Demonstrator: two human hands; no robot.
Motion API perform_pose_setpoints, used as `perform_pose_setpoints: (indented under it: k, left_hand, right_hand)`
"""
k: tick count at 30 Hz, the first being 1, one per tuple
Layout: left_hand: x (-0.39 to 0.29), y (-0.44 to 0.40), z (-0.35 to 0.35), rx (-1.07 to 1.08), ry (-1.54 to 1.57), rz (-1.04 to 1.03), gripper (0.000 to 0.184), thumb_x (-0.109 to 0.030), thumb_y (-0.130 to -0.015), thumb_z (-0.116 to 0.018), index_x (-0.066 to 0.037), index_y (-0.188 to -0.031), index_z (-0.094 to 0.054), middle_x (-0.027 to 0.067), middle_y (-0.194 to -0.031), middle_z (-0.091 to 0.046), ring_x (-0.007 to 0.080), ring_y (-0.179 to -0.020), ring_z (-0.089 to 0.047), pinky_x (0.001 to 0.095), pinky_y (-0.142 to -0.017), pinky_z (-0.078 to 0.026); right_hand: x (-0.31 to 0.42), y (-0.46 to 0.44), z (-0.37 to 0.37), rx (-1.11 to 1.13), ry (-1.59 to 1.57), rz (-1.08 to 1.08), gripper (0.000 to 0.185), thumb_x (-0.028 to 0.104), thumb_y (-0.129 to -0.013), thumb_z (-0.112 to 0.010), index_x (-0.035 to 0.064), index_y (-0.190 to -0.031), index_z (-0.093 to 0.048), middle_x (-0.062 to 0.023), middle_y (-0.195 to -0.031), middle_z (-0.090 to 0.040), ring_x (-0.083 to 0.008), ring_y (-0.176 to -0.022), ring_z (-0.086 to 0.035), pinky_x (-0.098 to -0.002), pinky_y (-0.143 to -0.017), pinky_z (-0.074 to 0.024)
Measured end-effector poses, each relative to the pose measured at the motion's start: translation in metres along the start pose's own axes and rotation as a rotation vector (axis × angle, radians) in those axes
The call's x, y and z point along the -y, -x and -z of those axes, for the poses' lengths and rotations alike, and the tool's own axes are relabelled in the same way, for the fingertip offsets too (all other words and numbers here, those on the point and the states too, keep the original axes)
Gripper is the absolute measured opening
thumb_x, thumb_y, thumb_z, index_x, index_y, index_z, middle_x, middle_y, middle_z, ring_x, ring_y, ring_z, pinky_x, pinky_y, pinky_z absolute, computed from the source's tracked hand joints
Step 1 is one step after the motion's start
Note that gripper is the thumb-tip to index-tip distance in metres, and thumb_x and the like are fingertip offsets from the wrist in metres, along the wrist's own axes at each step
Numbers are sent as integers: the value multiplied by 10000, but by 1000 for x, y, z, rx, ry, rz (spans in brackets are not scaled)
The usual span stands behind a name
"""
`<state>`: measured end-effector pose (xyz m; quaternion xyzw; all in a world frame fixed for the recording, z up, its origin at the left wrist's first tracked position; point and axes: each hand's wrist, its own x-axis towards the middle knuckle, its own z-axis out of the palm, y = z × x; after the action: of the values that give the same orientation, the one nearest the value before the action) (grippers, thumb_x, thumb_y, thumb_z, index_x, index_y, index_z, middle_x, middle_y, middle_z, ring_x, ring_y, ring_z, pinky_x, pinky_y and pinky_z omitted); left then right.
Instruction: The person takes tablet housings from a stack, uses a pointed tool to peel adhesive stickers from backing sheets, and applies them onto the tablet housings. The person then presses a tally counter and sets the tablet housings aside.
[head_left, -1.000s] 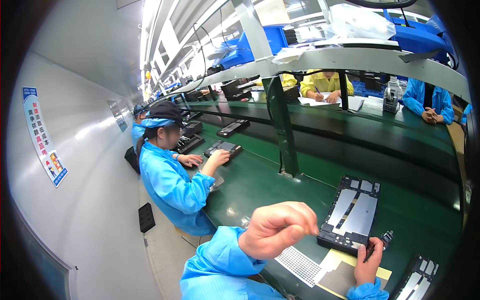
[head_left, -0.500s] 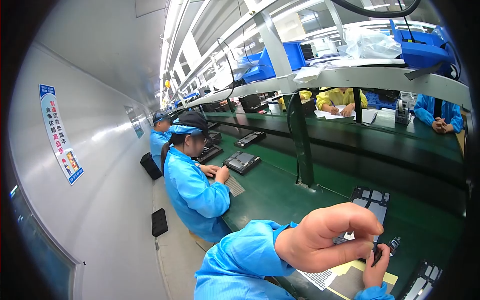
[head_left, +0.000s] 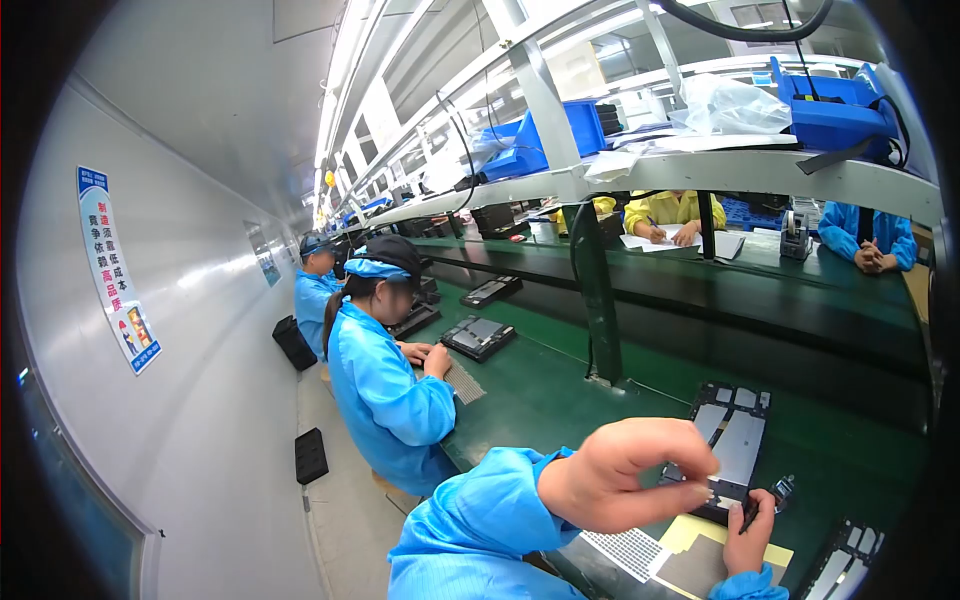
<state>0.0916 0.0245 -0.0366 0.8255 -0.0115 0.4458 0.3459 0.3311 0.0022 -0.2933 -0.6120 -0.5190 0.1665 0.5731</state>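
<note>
My left hand (head_left: 628, 477) is raised near the camera, thumb and forefinger bent into a pinch. Whether anything small sits between their tips is hard to see. Behind those fingertips, on the green bench, lies a black tray-like unit (head_left: 738, 440) with grey flat panels. My right hand (head_left: 752, 535) is at the unit's near end, its fingers closed around a narrow dark piece I cannot identify. Below the hands are a yellow sheet with a grey area (head_left: 695, 565) and a white sheet of small labels (head_left: 630, 550). A small dark device (head_left: 783, 490) rests just beyond my right hand.
Another panelled unit (head_left: 848, 565) lies at the lower right. A co-worker in blue (head_left: 385, 370) works on my left beside a similar unit (head_left: 478, 337). A green post (head_left: 597, 300) holds a shelf with blue bins (head_left: 845, 105). People sit across the bench.
My left hand has moved left and slightly down, away from my right hand, uncovering more of the unit's near end. My right hand stays in nearly the same place. The view has shifted slightly.
</note>
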Motion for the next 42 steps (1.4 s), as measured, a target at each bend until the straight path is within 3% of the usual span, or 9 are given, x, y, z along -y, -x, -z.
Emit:
perform_pose_setpoints:
  k: [3,9,18,22,26,33,37,38,42]
  left_hand:
    - [10,25,15,-41,-81,133,185,105,-825,-656,47,-992,-600,148,-891,-642,245,-825,-606,362,-719,-496]
    - [45,106,41,-577,68,352,245,91,-842,-646,1,-1063,-591,123,-988,-668,176,-909,-653,320,-817,-538]
    - [83,217,53,-1127,-367,781,198,-5,-843,-708,26,-996,-587,70,-860,-669,114,-780,-631,247,-709,-517]
    - [93,237,31,-835,-537,837,230,-38,-807,-744,32,-990,-622,73,-833,-677,125,-805,-643,280,-758,-524]
    - [90,213,10,-231,-771,793,237,-139,-787,-755,-2,-961,-668,164,-937,-668,313,-897,-645,374,-793,-507]
    - [107,165,-23,73,-730,511,285,-144,-755,-782,-10,-974,-658,142,-914,-675,325,-893,-642,407,-797,-499]
    - [129,135,-35,152,-807,521,524,-161,-714,-809,1,-1161,-587,241,-1221,-544,401,-1149,-512,436,-968,-435]
    - [137,138,-36,185,-820,612,707,-182,-728,-804,29,-1310,-462,290,-1359,-397,441,-1240,-415,444,-1049,-379]
    - [177,141,-45,67,-444,767,845,-176,-796,-744,97,-1423,-247,289,-1392,-349,421,-1272,-401,435,-1090,-331]
  right_hand:
    - [5,1,1,10,-18,-19,295,47,-880,-606,-3,-1151,-503,-122,-1064,-540,-232,-988,-527,-343,-919,-416]
    - [8,0,2,20,-21,-41,290,40,-875,-614,8,-1143,-508,-108,-1029,-545,-218,-952,-528,-337,-889,-427]
    - [11,-1,3,44,-91,-85,282,27,-870,-612,-6,-1129,-504,-93,-999,-537,-184,-911,-522,-312,-847,-432]
    - [15,-1,3,41,-105,-102,303,16,-849,-628,-17,-1124,-504,-105,-1012,-546,-192,-925,-537,-318,-860,-440]
    - [15,-2,1,59,-163,-151,319,10,-835,-641,-8,-1127,-512,-116,-1023,-551,-212,-952,-548,-329,-881,-443]
    - [1,2,-1,8,-67,-97,381,103,-815,-729,11,-1141,-556,-132,-1040,-603,-244,-945,-594,-351,-839,-488]
    - [6,0,0,20,-87,-106,367,150,-837,-732,26,-1135,-556,-138,-1002,-611,-268,-916,-603,-362,-818,-493]
    - [11,0,2,23,-71,-110,364,155,-840,-730,26,-1133,-556,-136,-995,-612,-266,-907,-604,-361,-811,-494]
    - [16,-1,2,20,-51,-105,366,175,-849,-728,23,-1134,-557,-131,-969,-615,-250,-848,-603,-346,-753,-497]
